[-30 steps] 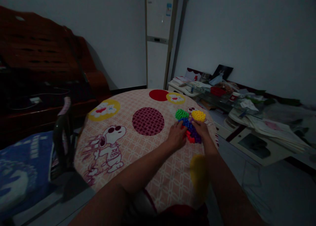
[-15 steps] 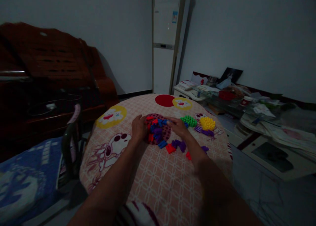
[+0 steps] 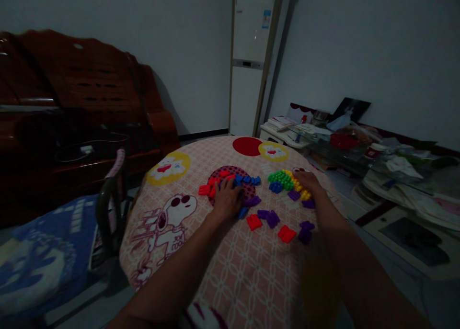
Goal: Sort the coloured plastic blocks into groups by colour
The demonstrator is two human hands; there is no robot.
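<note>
My left hand (image 3: 229, 199) lies palm down with fingers spread over the red plastic toy blocks (image 3: 204, 190) and the blue blocks (image 3: 247, 180) on a dark dotted circle of the tablecloth. My right hand (image 3: 308, 182) rests at the right side, its fingers stretched along the far edge of the yellow knobbly blocks (image 3: 305, 195), which it partly covers. Green knobbly blocks (image 3: 281, 179) touch the yellow ones. Purple blocks (image 3: 269, 217) and single red blocks (image 3: 286, 233) lie scattered between my forearms. What is under my left palm is hidden.
The round table (image 3: 230, 281) has a patterned cloth. At its left stands a chair (image 3: 108, 209) with a blue cover, and behind it a wooden bench (image 3: 86, 89). A cluttered low cabinet (image 3: 406, 223) stands at the right. A tall white unit (image 3: 247, 99) fills the corner.
My hands have moved apart. The left came over the red and blue pile, which is now spread flatter; the right went rightward to the yellow blocks. Yellow and green clusters now touch.
</note>
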